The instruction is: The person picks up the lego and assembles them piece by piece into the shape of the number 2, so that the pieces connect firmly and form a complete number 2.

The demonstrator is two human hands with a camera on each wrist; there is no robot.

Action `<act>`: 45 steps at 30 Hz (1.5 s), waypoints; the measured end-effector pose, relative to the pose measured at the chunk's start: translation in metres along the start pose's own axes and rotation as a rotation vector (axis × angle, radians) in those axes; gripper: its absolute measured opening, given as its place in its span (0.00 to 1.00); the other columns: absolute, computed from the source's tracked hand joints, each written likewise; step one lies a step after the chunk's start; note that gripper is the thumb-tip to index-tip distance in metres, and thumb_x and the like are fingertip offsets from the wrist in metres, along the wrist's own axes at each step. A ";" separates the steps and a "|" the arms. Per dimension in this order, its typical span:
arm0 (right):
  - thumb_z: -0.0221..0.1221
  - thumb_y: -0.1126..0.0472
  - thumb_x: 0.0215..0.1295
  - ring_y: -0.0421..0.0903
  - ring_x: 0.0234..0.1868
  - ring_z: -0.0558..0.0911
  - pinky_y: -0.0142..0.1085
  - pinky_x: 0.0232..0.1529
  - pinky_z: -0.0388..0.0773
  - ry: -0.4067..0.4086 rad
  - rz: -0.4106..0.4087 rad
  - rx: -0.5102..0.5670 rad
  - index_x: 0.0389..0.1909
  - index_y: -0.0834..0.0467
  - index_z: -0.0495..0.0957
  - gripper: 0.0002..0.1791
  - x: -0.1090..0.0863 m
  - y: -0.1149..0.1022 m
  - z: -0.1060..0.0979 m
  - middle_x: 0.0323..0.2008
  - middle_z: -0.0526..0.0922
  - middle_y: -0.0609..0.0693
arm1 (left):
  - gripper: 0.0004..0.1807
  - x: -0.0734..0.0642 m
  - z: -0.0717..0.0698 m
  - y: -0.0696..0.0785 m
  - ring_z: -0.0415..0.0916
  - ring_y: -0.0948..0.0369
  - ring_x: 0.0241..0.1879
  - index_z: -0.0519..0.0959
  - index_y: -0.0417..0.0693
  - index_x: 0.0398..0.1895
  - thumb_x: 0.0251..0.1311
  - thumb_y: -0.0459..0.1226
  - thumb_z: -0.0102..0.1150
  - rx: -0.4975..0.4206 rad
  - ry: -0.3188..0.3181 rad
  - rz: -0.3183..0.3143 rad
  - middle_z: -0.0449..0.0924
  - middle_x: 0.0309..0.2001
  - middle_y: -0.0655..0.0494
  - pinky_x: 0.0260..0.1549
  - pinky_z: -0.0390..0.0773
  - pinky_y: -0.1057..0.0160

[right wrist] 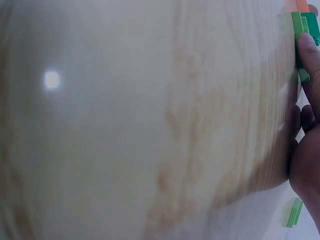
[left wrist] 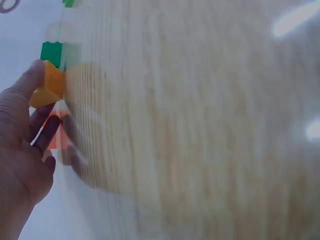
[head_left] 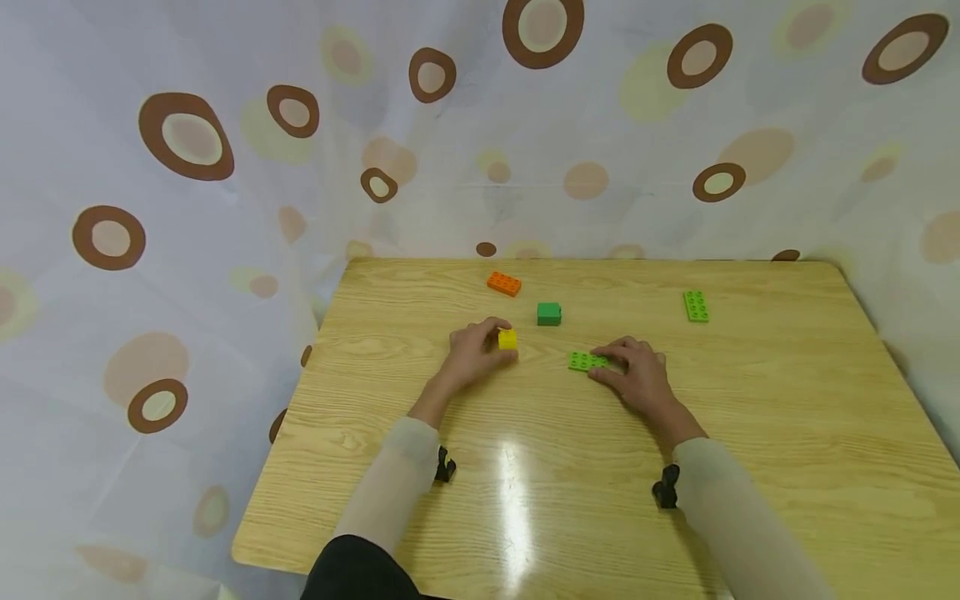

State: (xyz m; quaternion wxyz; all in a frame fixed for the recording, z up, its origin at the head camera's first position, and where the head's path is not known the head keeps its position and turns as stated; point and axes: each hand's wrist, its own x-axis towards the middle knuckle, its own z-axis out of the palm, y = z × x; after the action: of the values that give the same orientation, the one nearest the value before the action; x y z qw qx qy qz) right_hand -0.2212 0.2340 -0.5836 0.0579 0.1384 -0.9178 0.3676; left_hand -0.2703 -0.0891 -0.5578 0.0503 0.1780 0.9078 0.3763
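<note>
Toward the left of the table, my left hand [head_left: 472, 354] pinches a yellow toy building brick [head_left: 507, 339] between thumb and fingers. In the left wrist view the thumb lies along one side of that yellow brick [left wrist: 53, 82]. My right hand [head_left: 643, 379] grips the right end of a flat light green brick [head_left: 580, 361] with studs on top; its left end sticks out toward the left hand. The right wrist view shows the thumb against this light green brick [right wrist: 298, 24]. Just beyond and between both hands stands a dark green brick [head_left: 549, 314].
An orange studded brick [head_left: 504, 283] lies near the table's back edge, behind the left hand. Farther right is a second flat light green brick [head_left: 696, 306]. A patterned curtain [head_left: 450, 167] hangs behind the wooden table [head_left: 787, 375] and along its sides.
</note>
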 end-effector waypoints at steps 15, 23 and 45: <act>0.69 0.49 0.61 0.52 0.47 0.71 0.48 0.44 0.52 -0.013 0.028 0.005 0.52 0.51 0.84 0.20 0.003 0.002 0.010 0.46 0.79 0.49 | 0.20 0.038 0.034 0.059 0.75 0.66 0.52 0.82 0.61 0.48 0.53 0.51 0.74 0.125 -0.066 0.196 0.82 0.47 0.71 0.67 0.49 0.47; 0.69 0.49 0.60 0.50 0.45 0.71 0.47 0.43 0.53 -0.019 0.020 -0.007 0.52 0.50 0.84 0.20 0.000 0.001 0.010 0.45 0.79 0.47 | 0.19 0.042 0.047 0.070 0.75 0.69 0.50 0.82 0.63 0.47 0.52 0.53 0.73 0.195 -0.075 0.248 0.82 0.46 0.73 0.68 0.48 0.47; 0.69 0.48 0.60 0.51 0.46 0.72 0.45 0.42 0.52 0.010 0.020 -0.035 0.51 0.52 0.84 0.21 -0.006 -0.003 -0.003 0.45 0.80 0.49 | 0.19 0.039 0.064 0.084 0.75 0.67 0.48 0.82 0.64 0.44 0.52 0.55 0.73 0.263 -0.102 0.299 0.82 0.43 0.74 0.66 0.51 0.53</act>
State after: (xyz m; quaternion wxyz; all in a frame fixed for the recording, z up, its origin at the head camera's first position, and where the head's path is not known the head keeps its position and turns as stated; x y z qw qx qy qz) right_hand -0.2146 0.2353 -0.5812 0.0612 0.1263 -0.9252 0.3526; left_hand -0.2684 0.0227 -0.5432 0.0161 0.3348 0.9088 0.2483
